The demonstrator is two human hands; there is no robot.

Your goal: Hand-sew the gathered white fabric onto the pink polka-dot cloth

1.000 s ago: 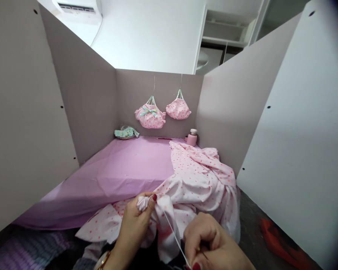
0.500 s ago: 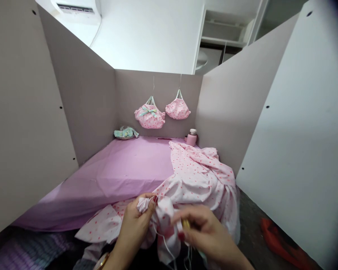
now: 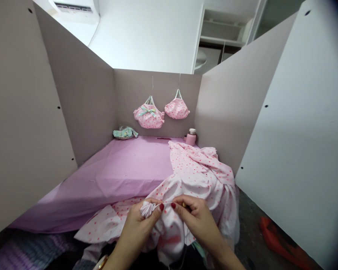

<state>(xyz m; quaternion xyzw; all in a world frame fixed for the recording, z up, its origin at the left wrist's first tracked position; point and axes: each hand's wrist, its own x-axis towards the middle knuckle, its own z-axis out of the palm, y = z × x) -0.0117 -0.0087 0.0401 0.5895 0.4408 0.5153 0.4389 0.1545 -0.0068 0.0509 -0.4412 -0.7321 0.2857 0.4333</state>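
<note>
My left hand [image 3: 139, 221] is closed, with pale pleated fabric [image 3: 148, 209] bunched in its fingers. A thin white thread or fabric edge [image 3: 167, 203] runs taut between my two hands. My right hand [image 3: 195, 217] pinches its other end between thumb and forefinger. Something gold-coloured shows at the right fingers; its kind is unclear. Below both hands hangs a pink polka-dot cloth [image 3: 171, 228], which spreads up to the right over the table. Any needle is too small to make out.
A lilac cloth [image 3: 141, 157] covers the table between grey partitions [image 3: 92, 78]. Two dotted gathered pieces [image 3: 149, 117] hang on the back panel. A pink bottle [image 3: 190, 138] stands at the back right; a bundle of green printed fabric [image 3: 125, 132] lies back left. Red material [image 3: 281, 240] lies lower right.
My right hand has come up and left, close to my left hand, and now pinches the strand. The loose loop of thread between them is no longer visible.
</note>
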